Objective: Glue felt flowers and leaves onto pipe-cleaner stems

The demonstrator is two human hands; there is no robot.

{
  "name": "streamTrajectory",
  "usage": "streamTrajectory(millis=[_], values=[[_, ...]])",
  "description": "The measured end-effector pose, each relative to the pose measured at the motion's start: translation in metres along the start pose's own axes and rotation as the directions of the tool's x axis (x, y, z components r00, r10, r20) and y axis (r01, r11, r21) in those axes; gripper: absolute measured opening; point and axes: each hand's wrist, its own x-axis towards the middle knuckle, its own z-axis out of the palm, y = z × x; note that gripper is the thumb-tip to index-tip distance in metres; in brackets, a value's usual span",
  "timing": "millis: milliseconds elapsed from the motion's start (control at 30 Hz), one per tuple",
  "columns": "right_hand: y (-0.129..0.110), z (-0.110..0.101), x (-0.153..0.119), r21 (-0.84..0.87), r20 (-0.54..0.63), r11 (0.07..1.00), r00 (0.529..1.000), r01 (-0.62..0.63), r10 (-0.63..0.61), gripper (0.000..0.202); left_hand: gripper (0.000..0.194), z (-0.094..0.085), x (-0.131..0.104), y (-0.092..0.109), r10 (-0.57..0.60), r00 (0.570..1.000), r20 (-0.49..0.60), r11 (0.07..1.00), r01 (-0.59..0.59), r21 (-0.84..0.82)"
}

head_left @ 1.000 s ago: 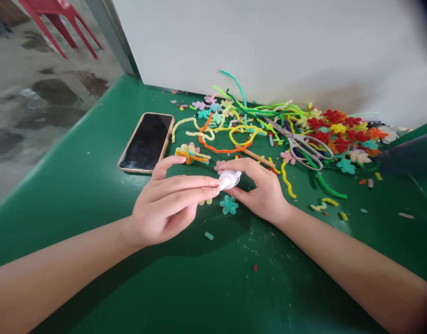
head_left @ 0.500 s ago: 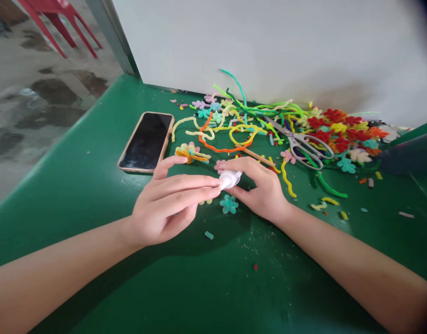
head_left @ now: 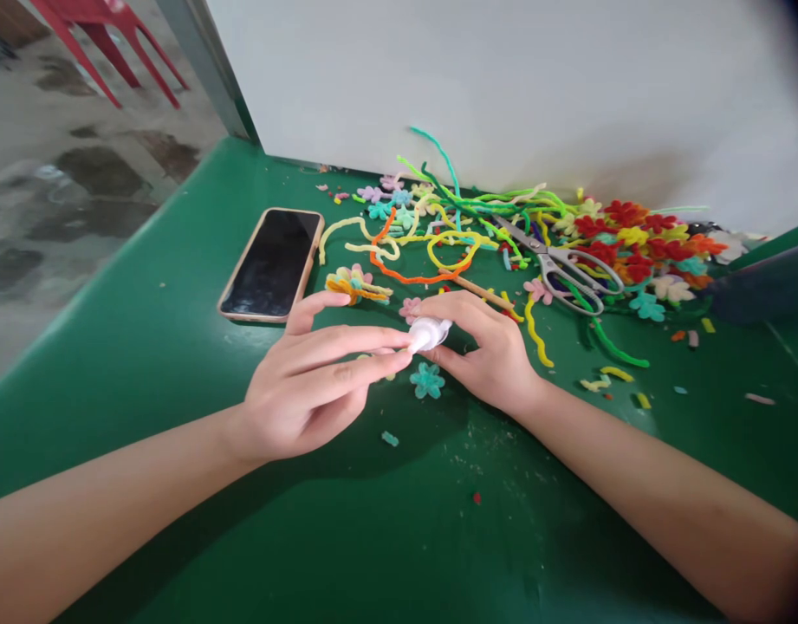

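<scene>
A small white glue bottle [head_left: 428,333] with a narrow nozzle is tilted to the left between my hands. My right hand [head_left: 493,351] wraps round its body, which is mostly hidden by the fingers. Two fingers of my left hand [head_left: 311,386] are closed at the nozzle tip, while its uppermost finger is stretched out beside a layered yellow, orange and pink fuzzy flower [head_left: 358,284]. Below the bottle lies a teal fuzzy flower [head_left: 428,380]. A pink flower [head_left: 410,308] sits just behind it, and a pale yellow piece is partly covered by my left fingers.
Left of the flowers, a phone [head_left: 273,263] lies on the green table [head_left: 347,537]. Pipe cleaners [head_left: 454,269], a wooden stick [head_left: 480,290] and scissors [head_left: 558,264] spread across the back. Many coloured flowers [head_left: 639,238] are heaped at the right, against a white panel [head_left: 502,87].
My left fingers have parted slightly, showing more of the pale yellow piece beneath. Both hands and the glue bottle otherwise stay in place.
</scene>
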Motion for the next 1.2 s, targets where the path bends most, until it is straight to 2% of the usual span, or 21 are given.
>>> streamTrajectory(millis=[633, 833, 1200], values=[[0.0021, 0.001, -0.0003, -0.016, -0.016, 1.0, 1.0, 0.024, -0.024, 0.023, 0.042, 0.0012, -0.0023, -0.0013, 0.014, 1.0, 0.015, 0.999, -0.013, -0.048], [0.0023, 0.0015, -0.0004, -0.032, -0.027, 0.999, 0.999, 0.036, -0.036, 0.022, 0.042, 0.0, -0.0028, -0.0011, -0.002, 0.999, 0.033, 0.999, 0.003, -0.043], [0.0027, 0.0013, -0.0002, -0.058, -0.045, 0.997, 0.998, 0.044, -0.047, 0.022, 0.044, 0.0033, -0.0029, -0.0024, -0.039, 0.998, 0.043, 0.991, 0.044, -0.128]])
